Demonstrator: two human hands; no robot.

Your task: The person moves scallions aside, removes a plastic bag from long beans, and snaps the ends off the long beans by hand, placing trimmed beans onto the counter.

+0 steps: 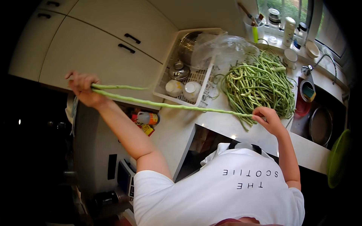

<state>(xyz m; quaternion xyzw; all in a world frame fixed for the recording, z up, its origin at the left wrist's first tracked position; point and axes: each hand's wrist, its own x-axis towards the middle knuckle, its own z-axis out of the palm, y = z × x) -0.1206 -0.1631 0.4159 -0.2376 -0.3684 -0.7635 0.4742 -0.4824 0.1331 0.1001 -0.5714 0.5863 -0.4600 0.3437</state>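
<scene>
A long green yardlong bean [181, 107] is stretched nearly straight across the view between my two hands. My left hand [85, 89], held far out to the left, is closed around one end of it. A second, shorter-looking yardlong bean [124, 87] also sticks out of that hand, its other end hanging free. At the right, the fingers of my right hand [268, 117] pinch the far end of the long bean. Just beyond this hand, a big tangled heap of yardlong beans [260, 84] lies on the white counter [222, 121].
A white dish rack [163, 81] with metal pots and white cups stands behind the beans, partly under a clear plastic bag [215, 47]. The sink [299, 126] is at the right, beside a green round item [337, 158]. Bottles [289, 30] line the windowsill.
</scene>
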